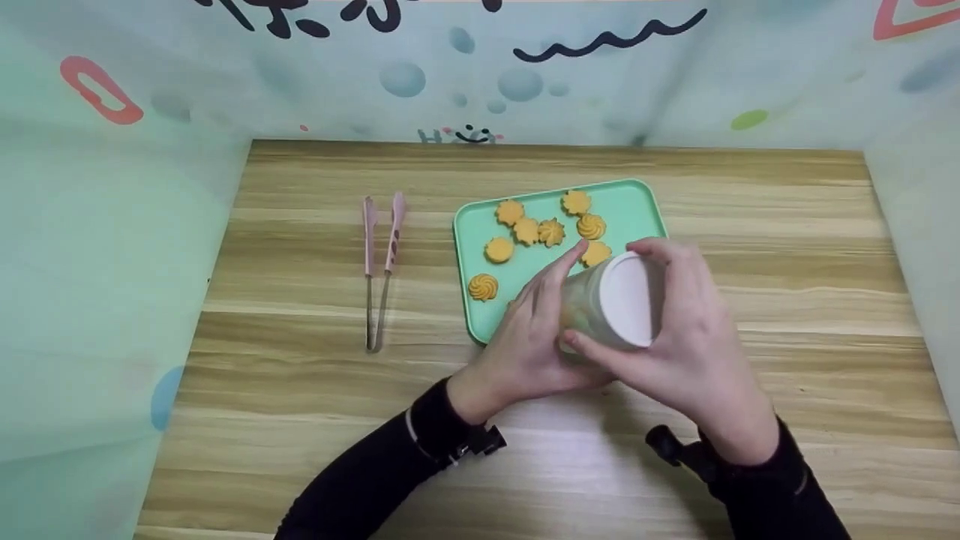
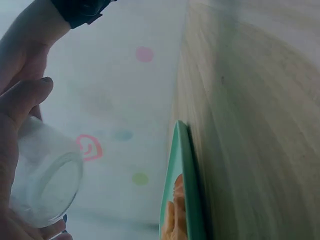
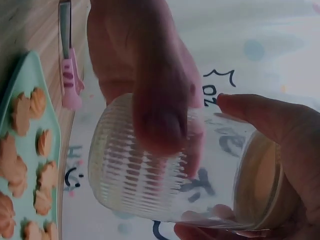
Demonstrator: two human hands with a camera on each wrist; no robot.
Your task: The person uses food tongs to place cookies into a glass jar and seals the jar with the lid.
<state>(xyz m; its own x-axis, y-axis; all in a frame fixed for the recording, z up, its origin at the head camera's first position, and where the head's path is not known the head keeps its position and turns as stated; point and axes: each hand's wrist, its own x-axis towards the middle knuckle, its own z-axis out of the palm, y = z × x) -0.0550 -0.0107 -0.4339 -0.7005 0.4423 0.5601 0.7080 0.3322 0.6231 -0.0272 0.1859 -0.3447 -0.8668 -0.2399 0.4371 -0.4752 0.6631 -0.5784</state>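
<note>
Both hands hold a clear glass jar (image 3: 210, 200) up over the near right part of a mint-green tray (image 1: 555, 196). Its white lid (image 1: 626, 300) faces the head camera. My left hand (image 1: 525, 341) grips the ribbed body, with thumb and fingers around the glass. The right hand (image 1: 697, 330) is wrapped around the lidded end, thumb on the near side and fingers on the far side. In the left wrist view the jar's round glass base shows. Swirled and flower-shaped cookies (image 1: 483, 286) lie spread on the tray, partly hidden by the hands.
Pink-tipped metal tongs (image 1: 379, 277) lie on the wooden table (image 1: 300, 420) left of the tray. A printed pale curtain (image 1: 405, 97) closes off the back and both sides of the table.
</note>
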